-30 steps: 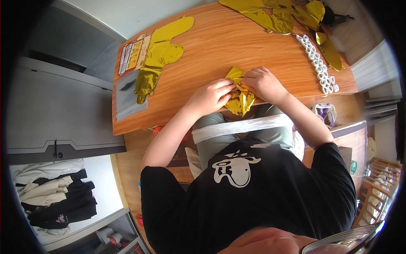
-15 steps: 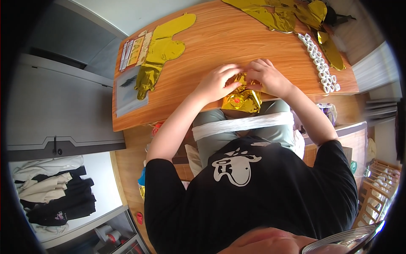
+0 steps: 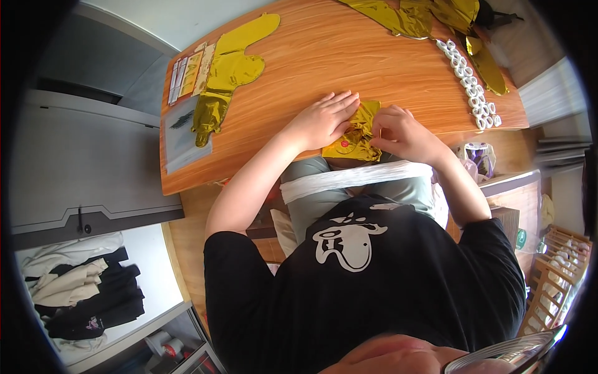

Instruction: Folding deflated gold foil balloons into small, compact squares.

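A crumpled gold foil balloon [image 3: 349,148], folded small with a red mark on it, lies at the table's near edge in front of me. My left hand [image 3: 321,121] rests flat at its left side, fingers stretched out and pressed down on the foil and tabletop. Curled at the balloon's right edge, my right hand [image 3: 403,134] has its thumb and fingers drawn together on the foil; its fingertips are partly hidden.
On the wooden table [image 3: 299,68], a flat gold foil balloon [image 3: 233,71] lies at left beside printed cards [image 3: 189,76] and a clear plastic sheet [image 3: 187,149]. More gold foil [image 3: 398,19] lies at far right, near rows of small white rings [image 3: 467,81]. A white band [image 3: 355,179] crosses my thighs.
My left hand has flattened onto the foil, its fingers now straight. My right hand has shifted slightly right and down and curled. The foil now lies flatter on the table.
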`<state>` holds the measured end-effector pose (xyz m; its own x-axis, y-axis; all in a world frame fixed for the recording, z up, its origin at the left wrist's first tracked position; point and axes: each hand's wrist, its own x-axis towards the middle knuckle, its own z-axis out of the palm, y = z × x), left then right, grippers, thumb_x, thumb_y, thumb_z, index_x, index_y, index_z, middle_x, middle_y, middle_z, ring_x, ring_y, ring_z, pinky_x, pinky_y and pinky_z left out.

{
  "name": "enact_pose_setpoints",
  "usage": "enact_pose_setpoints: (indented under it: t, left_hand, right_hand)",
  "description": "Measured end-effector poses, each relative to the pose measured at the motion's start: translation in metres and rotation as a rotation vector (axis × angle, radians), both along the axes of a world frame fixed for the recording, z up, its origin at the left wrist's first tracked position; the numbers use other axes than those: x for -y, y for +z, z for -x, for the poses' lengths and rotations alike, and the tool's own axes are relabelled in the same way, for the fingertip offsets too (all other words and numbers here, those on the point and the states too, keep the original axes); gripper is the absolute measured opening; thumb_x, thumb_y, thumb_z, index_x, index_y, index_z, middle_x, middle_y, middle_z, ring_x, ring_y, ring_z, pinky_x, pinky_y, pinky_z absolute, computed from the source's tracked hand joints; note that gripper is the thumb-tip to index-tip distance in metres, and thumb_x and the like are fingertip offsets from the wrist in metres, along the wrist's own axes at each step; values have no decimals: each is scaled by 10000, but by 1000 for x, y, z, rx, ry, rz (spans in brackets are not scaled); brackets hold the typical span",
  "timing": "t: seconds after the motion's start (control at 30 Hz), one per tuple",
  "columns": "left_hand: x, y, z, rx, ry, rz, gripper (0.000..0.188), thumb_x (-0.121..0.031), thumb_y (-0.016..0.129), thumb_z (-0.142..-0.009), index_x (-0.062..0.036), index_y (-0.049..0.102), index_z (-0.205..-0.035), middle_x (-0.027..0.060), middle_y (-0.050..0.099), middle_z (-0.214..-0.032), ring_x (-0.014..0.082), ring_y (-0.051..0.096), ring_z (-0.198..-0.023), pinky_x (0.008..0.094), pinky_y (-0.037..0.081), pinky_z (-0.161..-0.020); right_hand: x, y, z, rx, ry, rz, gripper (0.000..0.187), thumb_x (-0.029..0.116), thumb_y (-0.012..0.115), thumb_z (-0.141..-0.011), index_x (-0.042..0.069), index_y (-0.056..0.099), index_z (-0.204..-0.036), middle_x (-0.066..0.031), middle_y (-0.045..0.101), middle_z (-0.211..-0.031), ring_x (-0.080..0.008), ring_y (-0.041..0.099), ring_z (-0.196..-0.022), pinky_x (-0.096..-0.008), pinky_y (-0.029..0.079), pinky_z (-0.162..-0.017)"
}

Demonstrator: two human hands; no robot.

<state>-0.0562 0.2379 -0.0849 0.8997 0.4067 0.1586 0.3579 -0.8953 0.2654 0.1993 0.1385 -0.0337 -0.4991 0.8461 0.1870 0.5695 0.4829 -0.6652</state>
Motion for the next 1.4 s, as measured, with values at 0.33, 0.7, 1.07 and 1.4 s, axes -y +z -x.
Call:
enact_pose_setpoints:
  t: [0.33,0.7,1.07,1.4]
  left_hand:
    - [1,0,0,-25,-4,-28,571,-269,517,-1070,-59,371,-1579,159,386,-1635,322,354,-1521,486,294,-1252]
    - [0,-3,0,-28,-7,-45,576,-278,510,-1075,-56,364,-1586,159,380,-1640,314,350,-1525,478,292,-1253]
    - [0,-6,0,-12,-11,-45,568,-258,518,-1071,-62,375,-1585,147,382,-1641,306,354,-1524,479,299,-1249]
    - [0,-4,0,-15,-6,-58,577,-276,529,-1070,-65,377,-1585,144,393,-1636,310,370,-1514,483,311,-1243]
  right_hand:
    - [41,-6,23,-78,-263,132,203,176,715,-942,22,608,-1020,-168,691,-830,-370,690,-764,-433,542,-696]
    - [49,-25,28,-195,-430,232,147,37,702,-909,11,604,-1016,-143,666,-762,-237,660,-642,-354,505,-604]
    - [70,-45,39,-415,-593,186,295,14,643,-937,22,605,-1229,-54,646,-693,-91,569,-583,-258,454,-560]
    - [66,-36,37,-543,-556,365,267,12,647,-976,-4,593,-1238,-5,669,-772,-37,579,-641,-198,425,-563]
